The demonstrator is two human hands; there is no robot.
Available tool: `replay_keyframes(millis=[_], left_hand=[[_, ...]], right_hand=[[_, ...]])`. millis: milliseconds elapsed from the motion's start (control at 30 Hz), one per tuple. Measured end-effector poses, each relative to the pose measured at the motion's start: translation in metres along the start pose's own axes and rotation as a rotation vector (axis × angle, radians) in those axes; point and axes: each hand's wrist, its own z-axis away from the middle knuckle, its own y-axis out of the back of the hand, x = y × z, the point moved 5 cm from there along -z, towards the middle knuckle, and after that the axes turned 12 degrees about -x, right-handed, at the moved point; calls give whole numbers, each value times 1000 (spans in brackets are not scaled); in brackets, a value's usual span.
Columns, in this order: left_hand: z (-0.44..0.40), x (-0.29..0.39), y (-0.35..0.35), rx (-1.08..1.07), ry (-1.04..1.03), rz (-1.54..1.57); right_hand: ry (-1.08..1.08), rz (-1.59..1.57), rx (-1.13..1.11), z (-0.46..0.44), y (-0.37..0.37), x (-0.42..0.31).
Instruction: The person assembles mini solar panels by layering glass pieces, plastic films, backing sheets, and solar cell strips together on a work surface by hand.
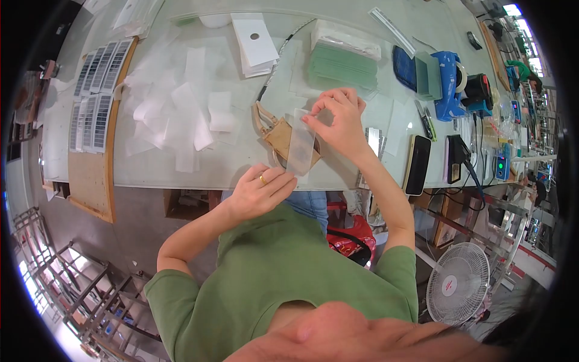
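A clear rectangular sheet (301, 148), glass or plastic, is held tilted above the table near its front edge. My right hand (341, 120) pinches its upper end between thumb and forefinger. At the lower end, my left hand (263, 190), with a ring on one finger, has its fingers closed on the corner. Partly hidden behind the sheet lies a small tan bag-like item (278, 136) with loops. Beyond my right hand is a stack of green-tinted glass sheets (342, 67).
Thin clear films (199, 114) spread over the left of the table. White cards (253, 39) lie at the back. A framed board with dark-striped panels (96, 96) stands far left. To the right are a phone (417, 164), a blue tape dispenser (447, 84) and cables. A fan (458, 282) stands below.
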Motion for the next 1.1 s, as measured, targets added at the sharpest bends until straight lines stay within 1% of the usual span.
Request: replay_keyframes(millis=[100, 233, 300, 400, 433, 533, 633, 767, 833, 867, 933, 1033, 1067, 1100], left_hand=[[0, 3, 0, -5, 10, -36], [-2, 5, 0, -15, 29, -82], [-2, 4, -1, -29, 29, -99], [0, 1, -3, -18, 20, -84], [2, 0, -3, -17, 14, -79], [6, -1, -3, -10, -2, -123], [10, -1, -6, -1, 4, -169], [11, 1, -11, 6, 22, -171], [11, 1, -11, 7, 37, -188], [10, 1, -11, 15, 38, -166], [12, 1, -10, 13, 53, -155], [17, 2, -12, 45, 55, -168], [18, 3, -12, 47, 57, -184], [19, 3, -13, 50, 57, -199]], right_hand=[[-57, -81, 63, 1, 5, 0], [-96, -57, 119, 23, 28, 12], [-102, 102, 75, 43, 43, 28], [-163, 227, -3, 76, 60, 62], [-219, 267, -78, 85, 66, 69], [-216, 353, -110, 103, 76, 78], [-249, 328, -160, 109, 74, 81], [-251, 274, -139, 105, 79, 78], [-325, 92, -230, 105, 79, 83], [-329, -27, -219, 104, 80, 81], [-329, -114, -218, 102, 81, 80], [-370, -598, -165, 92, 84, 66], [-360, -658, -193, 87, 84, 62], [-367, -760, -177, 79, 81, 52]])
